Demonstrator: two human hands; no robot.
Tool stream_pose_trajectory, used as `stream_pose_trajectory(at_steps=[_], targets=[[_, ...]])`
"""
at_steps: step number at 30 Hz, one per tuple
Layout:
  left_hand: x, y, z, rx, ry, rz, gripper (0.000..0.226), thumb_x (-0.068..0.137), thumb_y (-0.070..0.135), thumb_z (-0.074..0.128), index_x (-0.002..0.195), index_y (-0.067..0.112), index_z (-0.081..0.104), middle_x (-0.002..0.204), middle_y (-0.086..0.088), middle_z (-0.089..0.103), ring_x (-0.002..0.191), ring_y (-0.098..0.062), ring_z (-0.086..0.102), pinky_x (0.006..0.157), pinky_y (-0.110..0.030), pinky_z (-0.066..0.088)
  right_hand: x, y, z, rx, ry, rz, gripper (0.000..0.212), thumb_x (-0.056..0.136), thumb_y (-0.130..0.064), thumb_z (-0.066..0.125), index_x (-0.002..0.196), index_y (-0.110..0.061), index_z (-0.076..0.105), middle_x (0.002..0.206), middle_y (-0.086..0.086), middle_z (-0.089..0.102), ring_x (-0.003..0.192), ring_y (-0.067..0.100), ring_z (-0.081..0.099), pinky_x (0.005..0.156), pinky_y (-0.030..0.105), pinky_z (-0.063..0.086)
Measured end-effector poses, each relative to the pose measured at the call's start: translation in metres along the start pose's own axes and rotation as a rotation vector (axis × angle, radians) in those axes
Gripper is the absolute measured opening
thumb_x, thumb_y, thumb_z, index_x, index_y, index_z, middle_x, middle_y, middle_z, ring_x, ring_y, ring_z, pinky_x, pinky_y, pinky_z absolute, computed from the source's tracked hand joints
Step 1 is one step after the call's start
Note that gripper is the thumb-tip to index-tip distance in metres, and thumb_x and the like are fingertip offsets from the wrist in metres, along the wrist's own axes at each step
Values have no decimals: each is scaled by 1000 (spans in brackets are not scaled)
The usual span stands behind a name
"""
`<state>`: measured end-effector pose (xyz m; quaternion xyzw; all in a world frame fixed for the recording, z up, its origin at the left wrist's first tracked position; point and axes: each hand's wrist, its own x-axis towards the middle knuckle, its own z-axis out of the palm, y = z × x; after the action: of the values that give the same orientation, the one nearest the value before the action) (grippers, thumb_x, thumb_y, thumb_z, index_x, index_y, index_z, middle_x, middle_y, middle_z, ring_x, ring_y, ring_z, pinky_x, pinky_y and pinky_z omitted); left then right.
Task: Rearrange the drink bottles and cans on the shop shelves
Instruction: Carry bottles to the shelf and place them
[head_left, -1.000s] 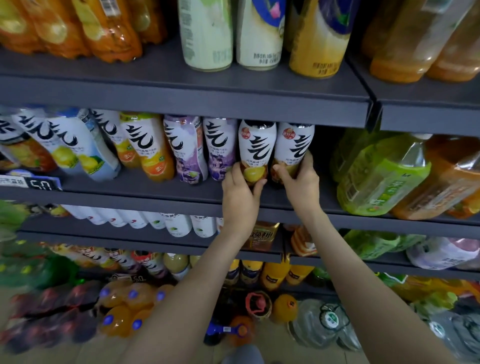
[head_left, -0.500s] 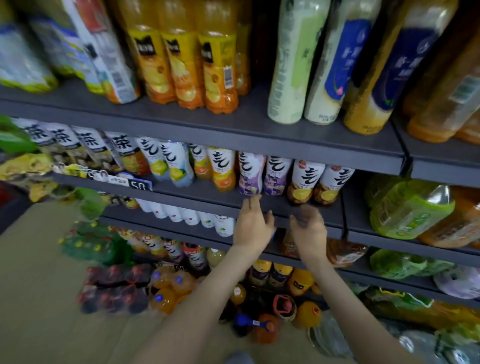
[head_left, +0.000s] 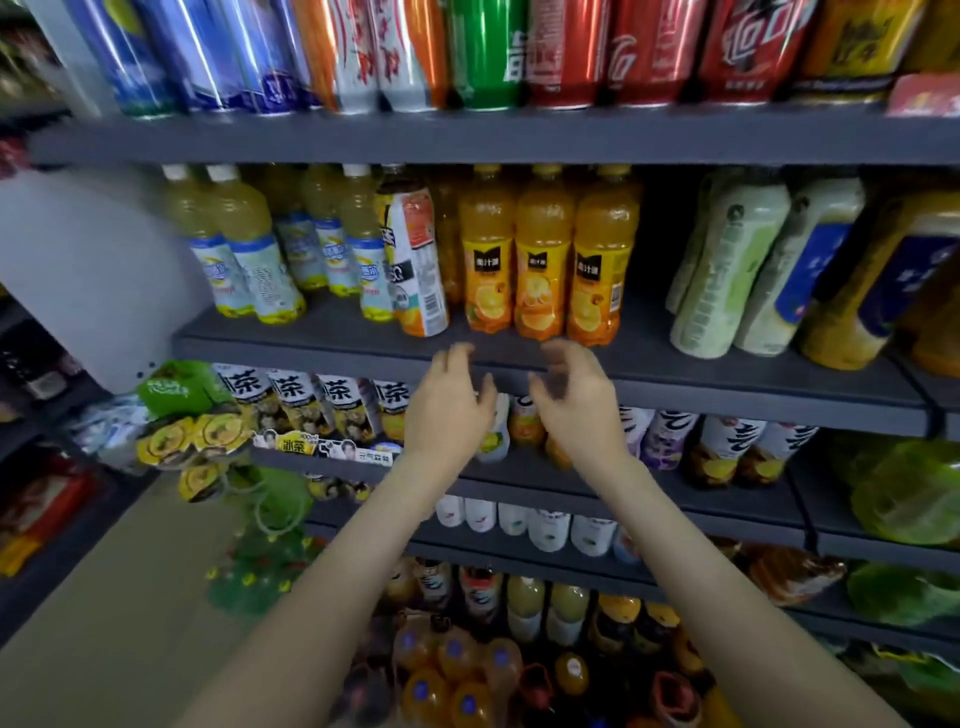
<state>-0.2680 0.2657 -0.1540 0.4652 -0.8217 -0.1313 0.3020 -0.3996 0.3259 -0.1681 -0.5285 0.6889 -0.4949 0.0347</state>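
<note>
left hand (head_left: 448, 411), right hand (head_left: 577, 413), below orange bottles (head_left: 543, 270)

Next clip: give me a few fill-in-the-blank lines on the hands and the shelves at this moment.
1. The left hand and the right hand both hold ____.
2. The orange juice bottles stand on the shelf just ____ the hands.
3. The top shelf carries a row of ____.
Missing words: nothing; above; cans.
</note>
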Motion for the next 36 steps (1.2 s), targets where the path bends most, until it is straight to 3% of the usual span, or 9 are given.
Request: stream_pose_trajectory(at_steps=[4, 9, 13, 19, 23, 30, 36], targets=[[22, -7, -17, 61, -38, 57, 42, 95, 28, 49, 132, 9, 44, 127, -13, 51, 114, -30, 52, 84, -39, 45, 15, -19, 1, -125, -14, -52, 35, 91, -18, 58, 124, -9, 51, 122, 9, 53, 114, 25, 51, 87, 38, 46], [31, 17, -4, 89, -74, 198, 36, 93, 28, 51, 123, 6, 48, 117, -16, 53, 104, -36, 55, 73, -40, 45, 16, -9, -35, -269, 31, -25, 34, 91, -19, 57, 123, -8, 52, 120, 11, 55, 117, 27, 48, 88, 41, 46], [24, 52, 19, 33, -127, 257, 37, 94, 29, 49, 125, 8, 48, 120, -14, 52, 104, -36, 54, 73, -40, 45, 7, 12, -75, -358, 70, 40, 34, 92, -18, 56, 124, -8, 52, 119, 11, 55, 114, 26, 49, 84, 34, 42], [5, 123, 58, -28, -186, 375, 36, 94, 27, 51, 126, 10, 49, 120, -12, 53, 107, -32, 54, 76, -38, 44, -16, 46, -143, -394, 129, 149, 34, 93, -16, 55, 126, -7, 49, 122, 11, 53, 121, 25, 45, 87, 39, 47], [-15, 178, 89, -45, -205, 419, 37, 95, 30, 49, 127, 12, 48, 121, -9, 52, 109, -29, 54, 78, -37, 45, -36, 75, -195, -425, 158, 169, 34, 94, -19, 54, 125, -7, 49, 119, 10, 53, 117, 25, 46, 82, 36, 48], [-50, 253, 134, -15, -161, 338, 37, 96, 32, 47, 128, 12, 47, 120, -8, 52, 103, -27, 56, 66, -31, 40, -58, 121, -267, -411, 120, 115, 37, 93, -19, 55, 127, -6, 48, 121, 10, 54, 120, 24, 46, 89, 31, 45], [-52, 216, 118, 7, -126, 184, 40, 96, 31, 49, 130, 11, 46, 122, -9, 52, 108, -29, 54, 71, -34, 42, -41, 111, -247, -316, 19, 39, 37, 94, -18, 55, 129, -8, 47, 123, 8, 52, 121, 22, 45, 90, 30, 43]])
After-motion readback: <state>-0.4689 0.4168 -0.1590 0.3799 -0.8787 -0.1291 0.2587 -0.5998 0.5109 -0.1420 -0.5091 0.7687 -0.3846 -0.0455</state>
